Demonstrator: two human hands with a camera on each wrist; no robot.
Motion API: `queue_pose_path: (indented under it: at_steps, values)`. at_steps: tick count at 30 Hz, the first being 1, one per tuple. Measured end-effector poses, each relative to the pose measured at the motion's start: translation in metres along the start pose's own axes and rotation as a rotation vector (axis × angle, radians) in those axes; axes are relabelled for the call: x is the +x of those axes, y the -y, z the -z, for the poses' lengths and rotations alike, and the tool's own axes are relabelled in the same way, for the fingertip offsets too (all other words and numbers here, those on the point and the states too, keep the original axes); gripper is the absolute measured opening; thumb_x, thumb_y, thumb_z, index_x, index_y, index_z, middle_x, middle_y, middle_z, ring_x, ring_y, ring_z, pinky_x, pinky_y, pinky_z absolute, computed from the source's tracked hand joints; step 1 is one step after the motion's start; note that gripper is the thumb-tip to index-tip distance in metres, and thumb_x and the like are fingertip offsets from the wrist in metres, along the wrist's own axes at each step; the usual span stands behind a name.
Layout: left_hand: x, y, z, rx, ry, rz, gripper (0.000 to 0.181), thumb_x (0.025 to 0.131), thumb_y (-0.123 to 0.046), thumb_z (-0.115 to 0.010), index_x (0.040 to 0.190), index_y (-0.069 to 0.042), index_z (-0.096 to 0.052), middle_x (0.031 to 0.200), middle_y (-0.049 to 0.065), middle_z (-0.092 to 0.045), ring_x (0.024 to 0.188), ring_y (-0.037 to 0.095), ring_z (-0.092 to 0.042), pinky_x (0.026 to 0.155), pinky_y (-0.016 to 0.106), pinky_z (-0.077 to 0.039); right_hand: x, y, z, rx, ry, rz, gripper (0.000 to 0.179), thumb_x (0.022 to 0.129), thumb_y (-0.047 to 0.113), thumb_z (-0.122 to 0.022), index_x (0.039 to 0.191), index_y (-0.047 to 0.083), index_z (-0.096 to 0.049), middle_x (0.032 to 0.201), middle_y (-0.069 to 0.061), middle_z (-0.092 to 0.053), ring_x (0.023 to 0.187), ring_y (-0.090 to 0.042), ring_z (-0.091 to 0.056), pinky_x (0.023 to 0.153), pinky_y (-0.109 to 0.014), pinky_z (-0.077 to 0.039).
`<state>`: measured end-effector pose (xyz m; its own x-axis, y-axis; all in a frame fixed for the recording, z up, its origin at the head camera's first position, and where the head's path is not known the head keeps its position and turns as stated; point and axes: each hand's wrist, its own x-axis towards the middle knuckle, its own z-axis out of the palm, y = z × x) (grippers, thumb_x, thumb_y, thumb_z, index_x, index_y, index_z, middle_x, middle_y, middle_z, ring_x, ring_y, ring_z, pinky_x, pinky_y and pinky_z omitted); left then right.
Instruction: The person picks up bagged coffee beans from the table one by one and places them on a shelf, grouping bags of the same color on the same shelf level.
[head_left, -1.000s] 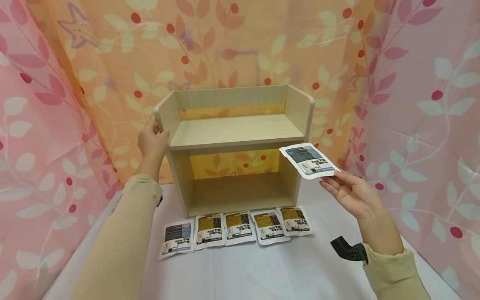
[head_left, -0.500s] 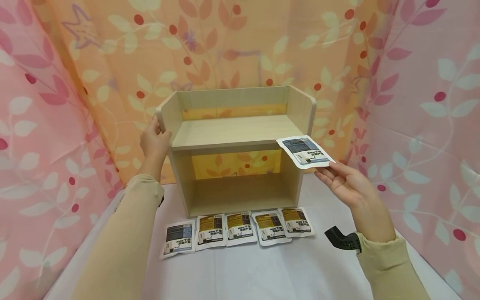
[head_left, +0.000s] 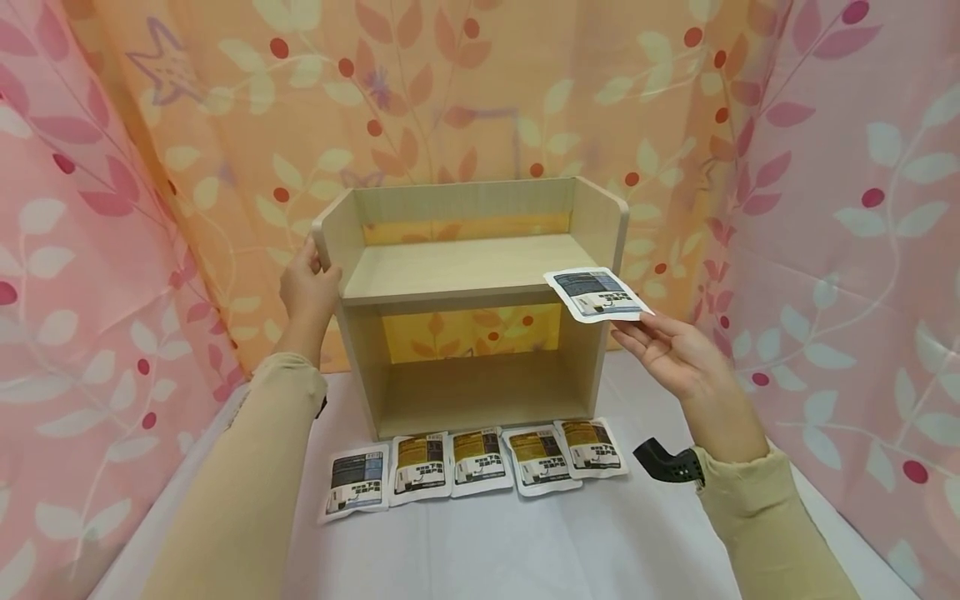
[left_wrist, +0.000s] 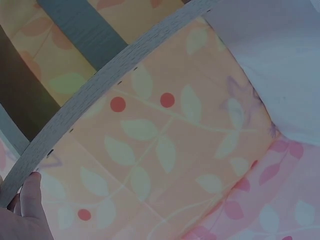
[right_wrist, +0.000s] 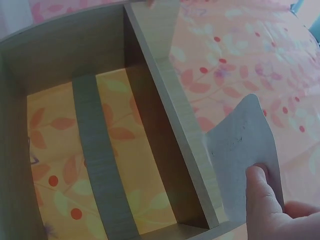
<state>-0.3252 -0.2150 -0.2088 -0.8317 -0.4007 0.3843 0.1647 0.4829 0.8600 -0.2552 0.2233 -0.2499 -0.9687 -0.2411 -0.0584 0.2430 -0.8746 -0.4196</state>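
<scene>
My left hand (head_left: 307, 287) grips the front edge of the left side panel of a pale wooden two-tier shelf (head_left: 472, 265). In the left wrist view its fingers (left_wrist: 31, 197) touch that panel's edge (left_wrist: 100, 80). By its near right corner, my right hand (head_left: 678, 354) pinches a flat white packet (head_left: 596, 293) with a dark blue label. This packet hangs in the air, almost level, in front of the shelf's right side at about upper-board height. The right wrist view shows its plain pale side (right_wrist: 240, 145) with a digit pressed on it.
A row of similar packets lies on the white cloth (head_left: 480, 550) before the shelf: one blue-labelled packet (head_left: 356, 482) at the left, then several gold-labelled packets (head_left: 420, 467). The shelf has a lower compartment (head_left: 472, 387). Patterned curtains (head_left: 847, 250) enclose the back and sides.
My right hand has carried the packet left and upward, closer to the shelf's upper board, and the packet now lies flatter. The left hand keeps its grip on the side panel.
</scene>
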Motion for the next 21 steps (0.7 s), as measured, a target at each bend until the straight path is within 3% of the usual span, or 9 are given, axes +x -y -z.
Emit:
queue_pose_path:
  at_steps: [3,5,9,12,21]
  values:
    - [0.000,0.000,0.000,0.003,0.003,0.002,0.064,0.094,-0.010,-0.056,0.152,-0.026,-0.034,0.140,0.013,-0.051,0.132,0.022,-0.044,0.110,0.036,-0.032,0.004,0.000,-0.002,0.000,-0.001,-0.001,0.071,0.100,-0.005,-0.041,0.157,0.019,-0.006,0.105,-0.025,-0.064,0.101,-0.039,-0.064,0.107,-0.039,-0.022]
    - [0.001,0.000,-0.001,0.004,-0.001,0.006,0.064,0.094,-0.010,-0.056,0.151,-0.027,-0.034,0.140,0.013,-0.051,0.132,0.022,-0.045,0.109,0.036,-0.032,0.006,0.000,-0.005,-0.009,-0.004,0.001,0.070,0.100,-0.004,-0.040,0.157,0.018,-0.006,0.124,-0.024,-0.057,0.117,-0.038,-0.056,0.108,-0.038,-0.021]
    - [0.001,0.001,0.000,0.010,-0.011,0.008,0.063,0.094,-0.011,-0.056,0.151,-0.027,-0.034,0.140,0.013,-0.051,0.131,0.023,-0.045,0.109,0.037,-0.033,0.013,-0.002,-0.012,-0.036,-0.018,0.009,0.068,0.100,-0.003,-0.040,0.157,0.016,-0.007,0.158,-0.007,-0.024,0.139,-0.022,-0.026,0.108,-0.037,-0.020]
    - [0.002,0.003,0.000,0.015,-0.014,0.003,0.064,0.094,-0.011,-0.056,0.151,-0.027,-0.034,0.138,0.014,-0.052,0.131,0.023,-0.045,0.109,0.037,-0.032,0.017,-0.005,-0.017,-0.058,-0.038,0.013,0.067,0.101,-0.002,-0.040,0.157,0.015,-0.008,0.162,0.000,-0.012,0.141,-0.019,-0.018,0.107,-0.037,-0.020]
    - [0.001,0.001,-0.003,-0.001,-0.011,-0.002,0.063,0.093,-0.009,-0.056,0.151,-0.026,-0.036,0.138,0.014,-0.053,0.130,0.023,-0.046,0.108,0.037,-0.034,0.032,-0.011,-0.027,-0.050,-0.085,0.033,0.062,0.102,-0.001,-0.033,0.156,0.014,-0.008,0.162,-0.002,-0.011,0.143,-0.018,-0.019,0.110,-0.035,-0.018]
